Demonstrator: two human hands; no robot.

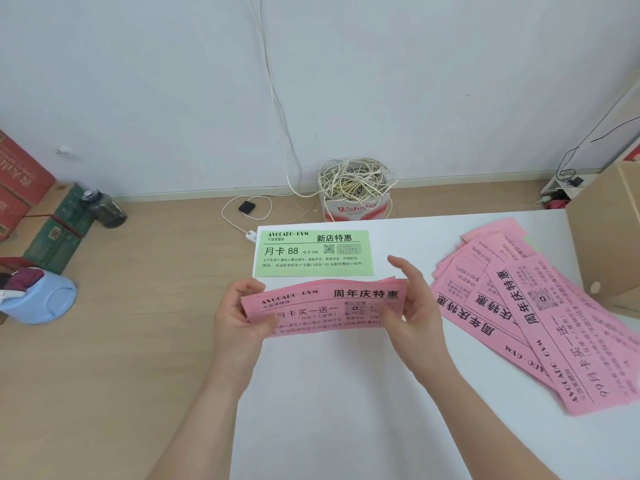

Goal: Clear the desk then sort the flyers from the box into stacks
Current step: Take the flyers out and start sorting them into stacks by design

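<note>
Left hand (239, 318) grips the left end of a thin pink paper flyer bundle (325, 306), thumb on top. Bundle sits just nearer than the flat green paper flyer (313, 252), long axis left-right and parallel to it, print upright, slightly bowed. Right hand (414, 306) pinches the right end, forefinger lifted. White desk top (346, 410) bare nearer than green flyer; desk's left edge under left hand. Right of green flyer: fanned loose pink flyers (540, 317), axes slanting, then brown cardboard box (606, 237).

Bare desk (346, 393) below hands; loose pink flyers (540, 323) and cardboard box (609, 237) crowd right.
</note>
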